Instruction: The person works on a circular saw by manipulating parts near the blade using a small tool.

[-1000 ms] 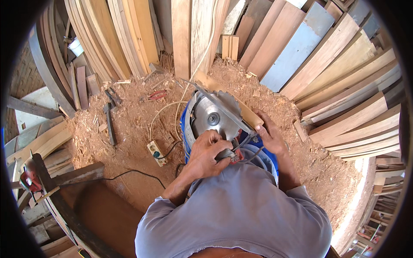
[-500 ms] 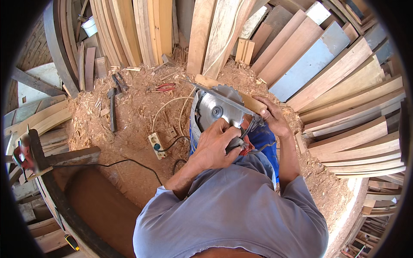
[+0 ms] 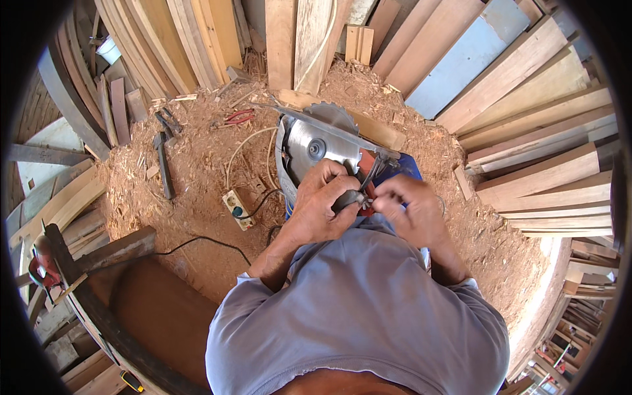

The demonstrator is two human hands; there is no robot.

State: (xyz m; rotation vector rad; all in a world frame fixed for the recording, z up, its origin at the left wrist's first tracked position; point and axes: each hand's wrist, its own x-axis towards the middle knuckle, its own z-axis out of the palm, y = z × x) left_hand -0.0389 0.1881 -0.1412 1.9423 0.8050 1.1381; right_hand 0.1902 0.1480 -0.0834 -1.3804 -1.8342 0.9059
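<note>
A circular saw (image 3: pixel 299 146) with a toothed round blade rests over my lap, blade side up. My left hand (image 3: pixel 321 207) is closed around a dark rounded part at the near end of the saw. Close to it, my right hand (image 3: pixel 416 207) has its fingers curled in a pinch by the saw's red body (image 3: pixel 366 170); what they hold, if anything, is hidden and slightly blurred. A dark cable (image 3: pixel 375 172) loops over the red body. Behind the blade lies a wooden piece (image 3: pixel 385 133), touched by neither hand.
On the sawdust-covered ground lie a hammer (image 3: pixel 163 164), red-handled pliers (image 3: pixel 238 117) and a power strip (image 3: pixel 236 209) with a plug in it. Planks (image 3: pixel 447 46) lean all around the far side and right. A red power tool (image 3: pixel 45 266) sits at far left.
My right hand has let go of the wooden piece and come nearer, beside my left hand at the saw's near end. The view has shifted slightly; my left hand keeps its hold.
</note>
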